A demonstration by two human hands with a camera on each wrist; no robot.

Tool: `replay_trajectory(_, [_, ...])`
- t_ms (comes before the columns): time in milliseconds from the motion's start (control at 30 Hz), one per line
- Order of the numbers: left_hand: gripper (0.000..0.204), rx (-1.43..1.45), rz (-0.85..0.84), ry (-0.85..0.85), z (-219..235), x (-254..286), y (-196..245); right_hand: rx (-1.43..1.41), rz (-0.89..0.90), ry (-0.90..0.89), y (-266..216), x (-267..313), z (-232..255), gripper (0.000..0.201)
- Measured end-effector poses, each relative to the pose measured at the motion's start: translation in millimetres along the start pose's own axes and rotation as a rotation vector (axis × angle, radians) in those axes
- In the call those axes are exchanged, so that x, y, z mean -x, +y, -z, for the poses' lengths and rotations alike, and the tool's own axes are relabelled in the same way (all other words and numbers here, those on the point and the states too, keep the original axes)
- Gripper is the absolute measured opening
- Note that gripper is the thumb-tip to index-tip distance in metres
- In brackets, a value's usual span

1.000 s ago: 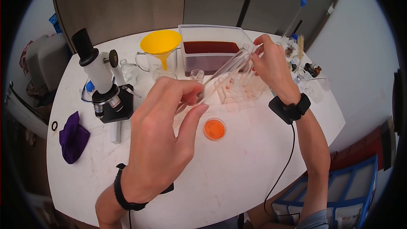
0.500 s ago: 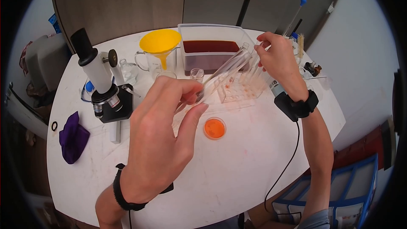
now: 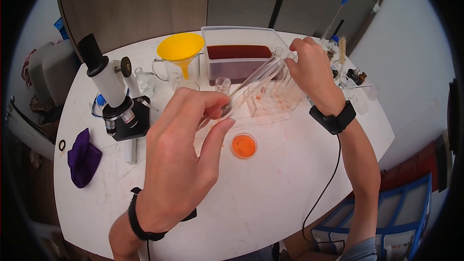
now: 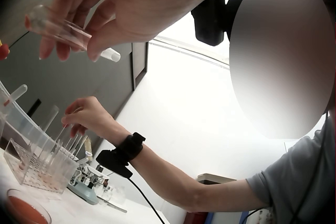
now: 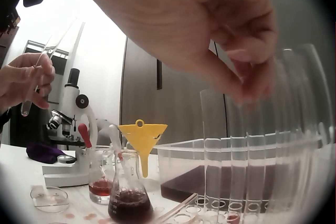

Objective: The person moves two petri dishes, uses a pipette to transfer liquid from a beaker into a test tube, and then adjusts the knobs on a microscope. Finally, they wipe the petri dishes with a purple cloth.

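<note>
My left hand [image 3: 186, 145] pinches a clear glass test tube [image 4: 68, 32] between thumb and fingers, raised and slanted above the table. Across from it, my right hand [image 3: 316, 75] is over a clear test tube rack [image 3: 263, 108] that holds several upright glass tubes. Its thumb and fingertips pinch the top of one standing tube [image 5: 237, 145], as the right wrist view shows. Below the hands lies a round petri dish [image 3: 243, 146] with orange contents.
A microscope [image 3: 113, 87] and purple cloth [image 3: 84, 159] are at the left. Behind stand a yellow funnel [image 3: 181, 47] in a glass jug and a plastic tub [image 3: 212, 75] of dark red liquid. A conical flask [image 5: 130, 205] holds dark liquid. Small bottles [image 3: 357, 76] crowd the right.
My right hand shifted right along the rack's tubes, then came slightly back left and lower over them. My left hand has stayed nearly still with its test tube.
</note>
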State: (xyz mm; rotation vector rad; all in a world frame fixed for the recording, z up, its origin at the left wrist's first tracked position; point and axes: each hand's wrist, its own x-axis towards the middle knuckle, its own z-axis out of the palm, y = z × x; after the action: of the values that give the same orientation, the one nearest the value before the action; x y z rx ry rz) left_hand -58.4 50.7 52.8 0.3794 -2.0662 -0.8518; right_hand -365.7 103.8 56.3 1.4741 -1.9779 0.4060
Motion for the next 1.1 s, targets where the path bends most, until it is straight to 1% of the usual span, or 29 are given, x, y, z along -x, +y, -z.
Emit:
replay_trajectory(67, [0.023, -0.002, 0.003, 0.002, -0.1, 0.1, -0.3, 0.040, 0.040, 0.215, -17.1, 0.1, 20.5, 0.020])
replay_trajectory(100, [0.023, -0.001, -0.001, 0.002, -0.3, -0.3, -0.7, 0.036, 0.042, 0.212, -24.5, -1.0, 36.1, 0.020])
replay_trajectory(167, [0.023, -0.001, 0.003, 0.005, -0.3, -0.7, -2.3, -0.607, -0.311, -0.153, -40.0, -3.1, 71.9, 0.032])
replay_trajectory(200, [0.023, -0.009, 0.003, 0.004, -0.5, -1.3, -3.1, -0.608, -0.309, -0.155, -47.0, -1.3, 84.2, 0.032])
replay_trajectory(267, [0.023, -0.016, 0.005, -0.002, -1.6, -1.5, -3.8, -1.159, -0.332, -0.345, -59.6, 5.3, 100.5, 0.032])
replay_trajectory(300, [0.023, -0.021, 0.000, -0.012, -2.2, -1.2, -3.9, -1.160, -0.336, -0.344, -64.5, 8.9, 101.8, 0.032])
replay_trajectory(367, [0.023, -0.025, -0.006, -0.029, -4.1, -0.1, -3.7, -1.341, -0.203, -0.497, -73.7, 13.6, 103.1, 0.032])
replay_trajectory(400, [0.024, -0.021, -0.013, -0.043, -5.1, 1.0, -3.4, -1.349, -0.182, -0.517, -76.4, 13.0, 104.3, 0.028])
replay_trajectory(433, [0.025, -0.016, -0.019, -0.057, -5.7, 1.8, -3.4, -1.349, -0.185, -0.514, -78.7, 12.9, 103.6, 0.028])
replay_trajectory(467, [0.025, -0.016, -0.022, -0.060, -6.1, 2.2, -3.8, -1.369, -0.220, -0.530, -80.8, 12.8, 102.7, 0.025])
replay_trajectory(500, [0.030, -0.046, -0.040, -0.060, -6.2, 2.4, -4.4, -1.390, -0.256, -0.546, -81.3, 12.8, 102.5, 0.022])
replay_trajectory(533, [0.034, -0.076, -0.057, -0.059, -6.2, 2.3, -4.9, -1.390, -0.257, -0.543, -78.9, 12.5, 104.9, 0.022])
replay_trajectory(567, [0.034, -0.076, -0.056, -0.059, -5.8, 1.1, -3.3, -1.276, -0.273, -0.493, -74.0, 11.4, 108.9, 0.020])
replay_trajectory(600, [0.038, -0.110, -0.073, -0.037, -5.4, -0.4, -0.5, -1.162, -0.287, -0.447, -68.8, 10.6, 111.3, 0.020])
replay_trajectory(633, [0.042, -0.143, -0.085, -0.012, -5.1, -0.6, 0.9, -1.160, -0.287, -0.455, -63.5, 9.1, 110.5, 0.020])
replay_trajectory(700, [0.044, -0.115, -0.073, -0.005, -6.1, 0.1, -0.8, -0.642, -0.368, -0.318, -50.3, 4.7, 104.0, 0.021])
replay_trajectory(733, [0.045, -0.091, -0.069, -0.005, -6.3, -0.2, -1.4, -0.640, -0.364, -0.316, -42.6, 5.1, 95.4, 0.021])
replay_trajectory(800, [0.045, -0.095, -0.074, -0.006, -6.6, 0.3, -1.2, -0.360, -0.257, -0.237, -25.9, 10.1, 68.2, 0.019])
replay_trajectory(900, [0.043, -0.102, -0.077, -0.012, -7.1, 1.1, -1.6, -0.337, -0.204, -0.250, -11.6, 13.9, 40.2, 0.024])
replay_trajectory(933, [0.041, -0.103, -0.079, -0.012, -7.1, 1.2, -2.0, -0.339, -0.206, -0.250, -13.2, 12.3, 40.6, 0.024])
replay_trajectory(1000, [0.040, -0.116, -0.090, -0.016, -7.2, 1.1, -3.3, -0.296, -0.234, -0.221, -19.0, 7.6, 44.3, 0.015])
replay_trajectory(1033, [0.039, -0.127, -0.101, -0.018, -7.3, 1.0, -3.9, -0.297, -0.235, -0.222, -19.3, 5.6, 46.4, 0.015])
replay_trajectory(1100, [0.038, -0.126, -0.106, -0.017, -7.8, 1.0, -5.2, -0.267, -0.308, -0.315, -19.6, 1.2, 49.9, 0.014])
